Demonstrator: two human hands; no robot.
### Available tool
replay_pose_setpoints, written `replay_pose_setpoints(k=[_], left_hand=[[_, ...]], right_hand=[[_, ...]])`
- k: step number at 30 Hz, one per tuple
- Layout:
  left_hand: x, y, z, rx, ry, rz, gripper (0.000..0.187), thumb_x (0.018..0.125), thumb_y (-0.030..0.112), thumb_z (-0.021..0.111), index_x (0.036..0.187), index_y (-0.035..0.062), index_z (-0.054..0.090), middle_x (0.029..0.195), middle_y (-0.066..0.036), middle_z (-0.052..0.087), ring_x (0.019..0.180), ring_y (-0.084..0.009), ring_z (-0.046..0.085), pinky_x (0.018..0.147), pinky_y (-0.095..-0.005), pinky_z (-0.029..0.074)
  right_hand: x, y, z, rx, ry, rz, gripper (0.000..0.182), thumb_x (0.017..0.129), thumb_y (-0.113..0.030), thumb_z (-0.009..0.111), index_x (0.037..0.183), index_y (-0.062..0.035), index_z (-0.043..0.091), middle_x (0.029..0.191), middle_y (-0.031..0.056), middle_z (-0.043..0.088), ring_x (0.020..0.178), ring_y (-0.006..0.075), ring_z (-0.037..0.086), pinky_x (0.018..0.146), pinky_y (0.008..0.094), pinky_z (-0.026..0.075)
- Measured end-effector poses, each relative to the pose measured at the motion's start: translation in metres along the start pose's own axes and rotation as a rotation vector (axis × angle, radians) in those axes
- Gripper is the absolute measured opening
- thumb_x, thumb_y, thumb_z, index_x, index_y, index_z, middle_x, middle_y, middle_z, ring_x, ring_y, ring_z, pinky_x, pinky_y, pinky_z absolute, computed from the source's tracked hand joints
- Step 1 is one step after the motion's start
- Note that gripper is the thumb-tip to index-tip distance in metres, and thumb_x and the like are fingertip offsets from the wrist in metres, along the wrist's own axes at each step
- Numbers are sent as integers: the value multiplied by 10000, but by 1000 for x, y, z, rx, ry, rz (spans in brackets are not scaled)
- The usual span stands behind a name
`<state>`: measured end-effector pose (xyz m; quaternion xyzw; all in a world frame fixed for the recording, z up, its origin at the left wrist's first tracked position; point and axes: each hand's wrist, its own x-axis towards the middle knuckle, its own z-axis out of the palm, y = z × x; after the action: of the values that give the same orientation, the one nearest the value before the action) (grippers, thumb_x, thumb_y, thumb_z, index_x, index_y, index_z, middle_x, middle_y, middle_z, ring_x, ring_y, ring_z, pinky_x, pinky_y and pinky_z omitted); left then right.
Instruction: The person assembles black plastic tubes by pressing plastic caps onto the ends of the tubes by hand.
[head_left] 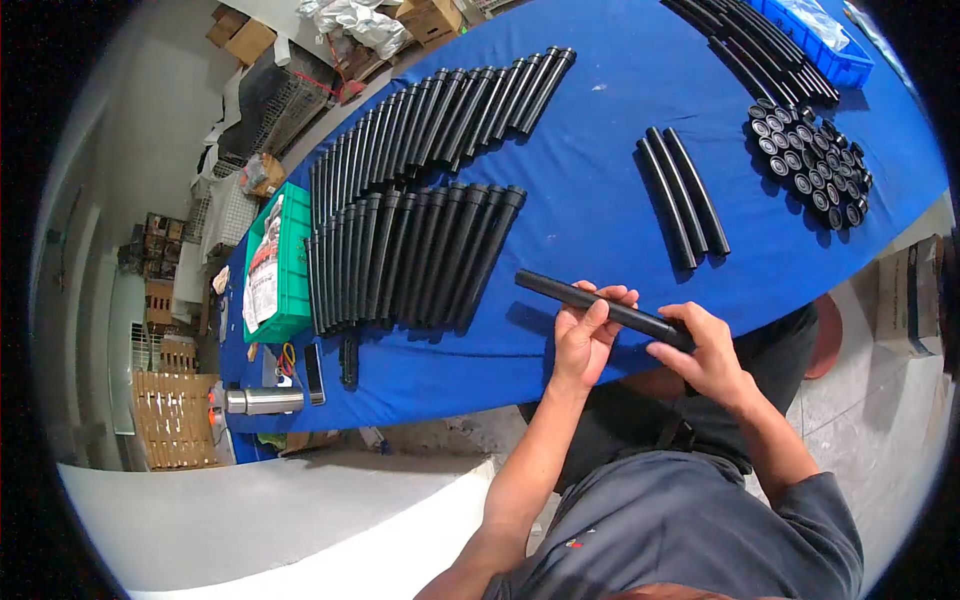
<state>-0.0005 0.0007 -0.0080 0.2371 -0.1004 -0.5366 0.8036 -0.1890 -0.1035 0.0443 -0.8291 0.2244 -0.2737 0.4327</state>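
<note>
My left hand (pixel 588 328) and my right hand (pixel 703 350) both grip one long black tube (pixel 560 291) above the near edge of the blue table (pixel 600 210). The left hand wraps the tube's middle; the right hand closes over its near end. Beyond the hands lie two rows of black tubes, the nearer row (pixel 410 255) and the farther row (pixel 440 115). Three single tubes (pixel 683 195) lie to the right of them, and a cluster of round black caps (pixel 812 165) sits further right.
A green crate (pixel 285 265) with a printed bag stands at the table's left end. A metal flask (pixel 262 400) and a phone (pixel 314 373) lie near the left corner. A blue bin (pixel 815 40) and more tubes (pixel 765 50) fill the far right.
</note>
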Motion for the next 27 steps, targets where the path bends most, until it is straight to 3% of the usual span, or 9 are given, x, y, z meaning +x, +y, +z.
replay_pose_setpoints(k=[4, 5, 11, 15, 21, 24, 27], left_hand=[[0, -3, 6, 24, 2, 16, 257, 984, 32, 648, 1201, 119, 543, 1204, -210, 681, 1215, -395, 637, 1055, -517, 543], [0, -4, 7, 47, 7, 31, 246, 987, 35, 645, 1195, 117, 542, 1198, -208, 683, 1214, -394, 638, 1051, -514, 547], [2, -5, 4, 49, 11, 38, 209, 1003, 54, 630, 1179, 123, 542, 1181, -197, 692, 1207, -389, 642, 1049, -513, 551], [1, -7, 3, 20, 17, 56, 223, 1000, 54, 635, 1186, 135, 542, 1185, -195, 692, 1207, -383, 644, 1040, -508, 558], [0, -2, 12, 65, 65, 6, 289, 982, 63, 668, 1224, 117, 519, 1200, -196, 682, 1206, -369, 651, 999, -463, 589], [-1, -4, 9, 72, 13, -20, 297, 976, 56, 677, 1213, 108, 504, 1180, -192, 683, 1170, -350, 674, 948, -418, 623], [-4, -3, 7, 57, -12, -22, 331, 963, 58, 694, 1227, 106, 500, 1187, -202, 680, 1150, -364, 682, 935, -434, 631]], right_hand=[[1, 9, 3, 117, 22, 127, 364, 860, -214, 802, 1108, 16, 670, 916, 185, 679, 792, 330, 676, 710, 380, 531], [0, 10, 2, 194, -25, 238, 344, 872, -199, 788, 1113, 17, 671, 900, 177, 667, 783, 322, 666, 704, 385, 521], [1, 6, 9, 139, 49, 130, 275, 898, -165, 755, 1085, 19, 672, 870, 159, 644, 775, 290, 644, 697, 390, 495], [2, 2, 11, 182, 53, 197, 269, 886, -147, 762, 1071, 23, 668, 863, 155, 636, 771, 285, 639, 697, 375, 489], [5, -1, 11, -193, 185, -211, 275, 863, -79, 773, 1096, 9, 656, 907, 182, 633, 821, 330, 654, 705, 373, 519], [2, 0, 9, -296, 159, -269, 273, 865, -88, 769, 1095, 11, 660, 853, 144, 640, 796, 266, 671, 682, 358, 531], [2, -17, -10, 381, -148, 565, 288, 862, -94, 762, 1103, 25, 658, 788, 81, 637, 766, 180, 666, 664, 348, 532]])
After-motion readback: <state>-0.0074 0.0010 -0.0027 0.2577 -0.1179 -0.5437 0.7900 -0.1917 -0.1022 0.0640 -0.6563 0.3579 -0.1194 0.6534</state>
